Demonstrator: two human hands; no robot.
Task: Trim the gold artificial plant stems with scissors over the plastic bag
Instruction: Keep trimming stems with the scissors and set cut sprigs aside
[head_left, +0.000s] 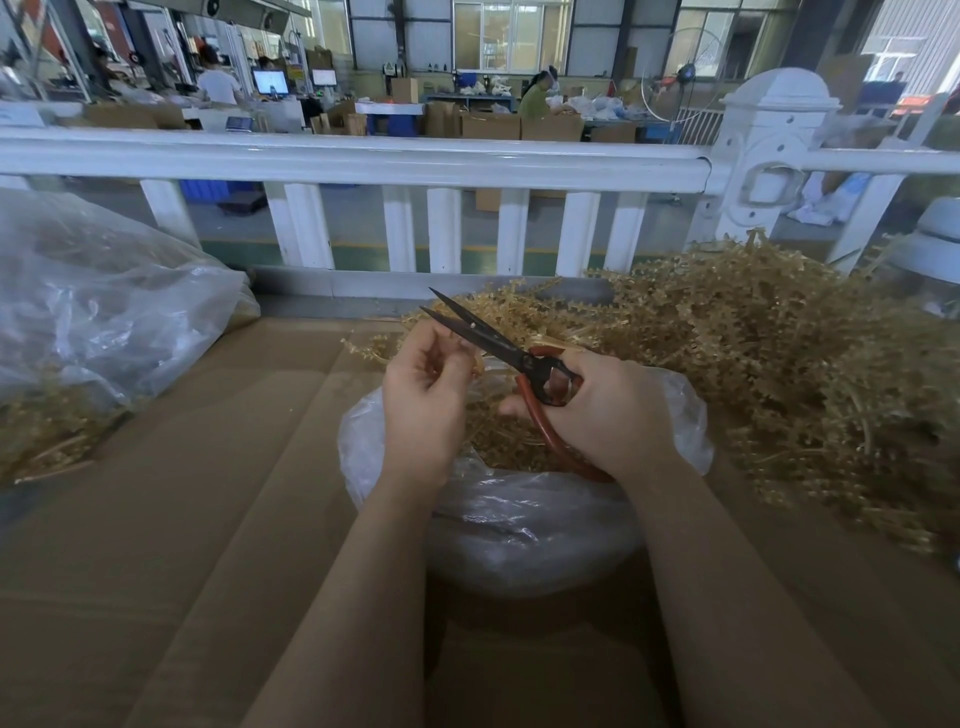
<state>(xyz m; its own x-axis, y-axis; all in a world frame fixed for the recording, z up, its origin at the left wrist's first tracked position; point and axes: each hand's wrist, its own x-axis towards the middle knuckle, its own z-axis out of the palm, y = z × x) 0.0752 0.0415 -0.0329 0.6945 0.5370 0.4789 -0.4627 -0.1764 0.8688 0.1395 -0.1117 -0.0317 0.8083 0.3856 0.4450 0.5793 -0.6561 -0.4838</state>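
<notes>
Gripping red-handled scissors (498, 347), blades parted, the right hand (602, 410) works at frame centre; the left hand (423, 397) pinches a gold stem (475, 364) above the clear plastic bag (519, 519).

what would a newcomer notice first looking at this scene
Centre frame, the right hand grips red-handled black scissors, blades open and pointing up-left, beside the left hand, which pinches a thin gold plastic stem. Both hover over an open clear plastic bag on brown cardboard. A big heap of gold artificial stems fills the right side.
</notes>
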